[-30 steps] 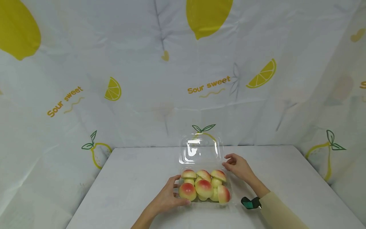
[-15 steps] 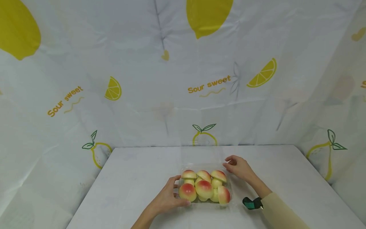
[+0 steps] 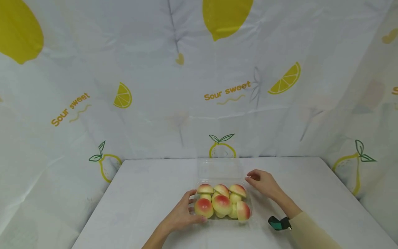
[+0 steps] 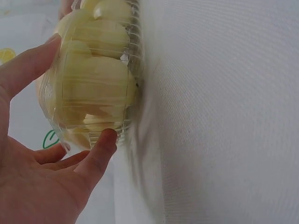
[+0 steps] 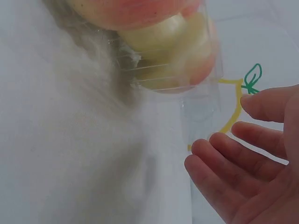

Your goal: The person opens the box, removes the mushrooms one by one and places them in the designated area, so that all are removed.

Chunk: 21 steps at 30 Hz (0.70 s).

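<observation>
A clear plastic clamshell box (image 3: 223, 221) stands on the table with its lid (image 3: 220, 169) folded back behind it. Several mushroom-shaped pieces (image 3: 222, 204), red-and-yellow on the caps and pale yellow on the stems, fill it. My left hand (image 3: 181, 214) holds the box by its left side, thumb at the near corner and fingers along the wall; the left wrist view shows thumb and fingers spanning the box wall (image 4: 88, 109). Just off the back right corner, my right hand (image 3: 262, 183) hovers apart from the box, fingers loosely bent around nothing in the right wrist view.
The white table (image 3: 149, 183) runs back to a white curtain (image 3: 149, 131) printed with lemons and "Sour sweet". A black-and-green device (image 3: 278, 223) sits at the right wrist beside a beige sleeve (image 3: 311, 230).
The lid has dropped from a raised, glinting angle to lie lower and farther back. My right hand has shifted slightly rightward, away from the box. The left hand stays in place.
</observation>
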### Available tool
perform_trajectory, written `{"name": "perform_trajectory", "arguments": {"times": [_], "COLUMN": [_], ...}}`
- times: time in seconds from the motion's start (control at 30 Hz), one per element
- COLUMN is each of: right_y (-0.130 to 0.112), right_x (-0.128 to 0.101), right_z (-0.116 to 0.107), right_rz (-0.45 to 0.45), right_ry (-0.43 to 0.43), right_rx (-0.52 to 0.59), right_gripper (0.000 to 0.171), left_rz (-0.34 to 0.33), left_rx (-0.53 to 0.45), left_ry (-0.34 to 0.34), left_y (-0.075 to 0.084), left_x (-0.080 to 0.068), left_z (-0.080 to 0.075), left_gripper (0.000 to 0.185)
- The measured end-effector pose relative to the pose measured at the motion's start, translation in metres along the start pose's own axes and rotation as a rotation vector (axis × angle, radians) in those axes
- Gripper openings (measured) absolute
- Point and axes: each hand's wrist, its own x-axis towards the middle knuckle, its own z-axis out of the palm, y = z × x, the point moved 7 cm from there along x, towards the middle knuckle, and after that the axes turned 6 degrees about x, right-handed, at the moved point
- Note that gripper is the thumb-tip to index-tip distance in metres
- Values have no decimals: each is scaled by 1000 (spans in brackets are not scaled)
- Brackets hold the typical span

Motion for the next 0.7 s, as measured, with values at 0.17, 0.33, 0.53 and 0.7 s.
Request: {"name": "perform_trajectory", "arguments": {"times": [0.17,0.33,0.53,0.7], "right_y": [-16,-36,-57,-71], "right_x": [-9,-20,-34,-44], "right_z": [-7,-13,-15,-11], "right_rz": [-76,-152,-189,-215], "right_ry": [21,39,52,29], "right_rx": [3,14,64,99], "right_gripper": [27,26,22,21], "left_rz": [-2,0,6,16], "left_rx": [6,3,4,4], "left_ry": [3,3,8,11], "left_y": [1,1,0,0], "left_x": [-1,-1,0,0], "left_z": [-1,-1,-2,-1], "left_gripper": [102,102,101,101]}}
